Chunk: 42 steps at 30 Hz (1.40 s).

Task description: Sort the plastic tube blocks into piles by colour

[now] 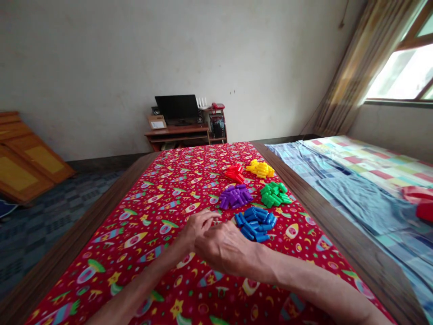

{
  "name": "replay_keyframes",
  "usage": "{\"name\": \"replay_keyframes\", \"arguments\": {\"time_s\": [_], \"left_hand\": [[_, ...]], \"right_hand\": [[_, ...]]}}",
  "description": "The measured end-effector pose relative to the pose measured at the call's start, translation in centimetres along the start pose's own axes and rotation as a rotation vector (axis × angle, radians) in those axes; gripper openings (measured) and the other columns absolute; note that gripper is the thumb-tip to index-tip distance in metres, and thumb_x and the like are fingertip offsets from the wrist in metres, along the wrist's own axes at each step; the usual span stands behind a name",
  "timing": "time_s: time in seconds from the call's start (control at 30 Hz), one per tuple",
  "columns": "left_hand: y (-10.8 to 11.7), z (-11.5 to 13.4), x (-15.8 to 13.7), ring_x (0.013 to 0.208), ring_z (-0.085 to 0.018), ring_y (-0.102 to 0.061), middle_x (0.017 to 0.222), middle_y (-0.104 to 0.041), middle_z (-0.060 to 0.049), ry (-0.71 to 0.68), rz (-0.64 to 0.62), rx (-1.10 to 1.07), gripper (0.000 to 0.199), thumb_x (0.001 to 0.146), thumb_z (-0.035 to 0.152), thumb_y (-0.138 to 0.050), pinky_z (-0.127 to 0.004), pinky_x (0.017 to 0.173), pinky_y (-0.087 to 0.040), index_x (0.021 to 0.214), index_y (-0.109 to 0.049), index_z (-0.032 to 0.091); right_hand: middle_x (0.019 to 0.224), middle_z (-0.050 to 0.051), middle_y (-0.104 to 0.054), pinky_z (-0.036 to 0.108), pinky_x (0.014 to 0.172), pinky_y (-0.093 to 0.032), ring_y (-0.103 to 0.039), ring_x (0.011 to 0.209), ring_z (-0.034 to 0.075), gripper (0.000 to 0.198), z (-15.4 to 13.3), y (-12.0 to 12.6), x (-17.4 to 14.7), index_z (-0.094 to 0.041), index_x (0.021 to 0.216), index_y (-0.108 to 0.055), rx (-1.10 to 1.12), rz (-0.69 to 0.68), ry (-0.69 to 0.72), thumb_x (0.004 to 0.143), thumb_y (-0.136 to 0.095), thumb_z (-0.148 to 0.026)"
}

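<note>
Five colours already lie apart: red pile (234, 173) and yellow pile (261, 169) far, purple pile (235, 196) and green pile (274, 195) nearer, blue pile (260, 227) nearest. Just left of it, left hand (199, 225) and right hand (221, 246) overlap, fingers bent; whether they grip anything left over, I can't tell.

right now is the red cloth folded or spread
Spread: the red cloth lies flat across the table, with the blue pieces on it.
</note>
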<state>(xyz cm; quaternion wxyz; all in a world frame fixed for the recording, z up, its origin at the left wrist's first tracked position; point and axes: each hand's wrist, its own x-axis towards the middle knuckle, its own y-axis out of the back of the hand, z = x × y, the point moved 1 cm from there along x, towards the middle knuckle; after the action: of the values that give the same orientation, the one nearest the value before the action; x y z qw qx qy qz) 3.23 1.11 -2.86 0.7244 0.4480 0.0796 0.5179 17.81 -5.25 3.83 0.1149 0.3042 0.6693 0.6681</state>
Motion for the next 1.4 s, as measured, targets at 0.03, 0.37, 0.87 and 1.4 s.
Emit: {"name": "replay_keyframes", "arguments": {"time_s": [0.03, 0.37, 0.87, 1.4], "left_hand": [[1.2, -0.6, -0.4, 0.077, -0.017, -0.067, 0.088, -0.074, -0.005, 0.025, 0.020, 0.008, 0.031, 0.085, 0.025, -0.042, -0.027, 0.073, -0.054, 0.092, -0.072, 0.020], [7.2, -8.9, -4.9, 0.047, -0.015, -0.057, 0.060, -0.064, -0.001, 0.409, 0.257, 0.034, 0.041, 0.079, 0.041, -0.041, -0.023, 0.045, -0.045, 0.094, -0.070, 0.016], [6.8, -9.4, -4.8, 0.083, -0.021, -0.069, 0.090, -0.073, -0.008, 0.099, 0.308, 0.292, 0.034, 0.082, 0.030, -0.038, -0.030, 0.078, -0.057, 0.083, -0.070, 0.019], [6.8, -10.0, -5.1, 0.087, -0.021, -0.069, 0.094, -0.072, -0.008, 0.099, 0.274, 0.305, 0.035, 0.084, 0.033, -0.038, -0.032, 0.083, -0.057, 0.086, -0.070, 0.020]], "right_hand": [[0.064, 0.003, -0.061, 0.025, 0.049, -0.029, -0.047, 0.050, 0.011, 0.017, -0.6, 0.0, -0.1, -0.014, 0.078, -0.059, 0.003, -0.026, 0.046, 0.088, -0.046, -0.011], [0.127, 0.015, -0.056, 0.036, 0.087, -0.050, -0.054, 0.113, 0.023, 0.039, -4.6, -6.6, -0.9, -0.018, 0.118, -0.055, 0.053, 0.092, 0.297, 0.098, -0.036, -0.046], [0.146, 0.023, -0.040, 0.045, 0.114, -0.030, -0.033, 0.139, 0.030, 0.056, 0.8, -11.1, 4.7, -0.008, 0.140, -0.044, 0.067, 0.112, -0.148, 0.098, -0.038, -0.045], [0.137, 0.023, -0.046, 0.043, 0.111, -0.033, -0.039, 0.132, 0.028, 0.046, 1.4, -10.8, 4.7, -0.010, 0.128, -0.050, 0.047, 0.160, -0.060, 0.098, -0.038, -0.042]]}}
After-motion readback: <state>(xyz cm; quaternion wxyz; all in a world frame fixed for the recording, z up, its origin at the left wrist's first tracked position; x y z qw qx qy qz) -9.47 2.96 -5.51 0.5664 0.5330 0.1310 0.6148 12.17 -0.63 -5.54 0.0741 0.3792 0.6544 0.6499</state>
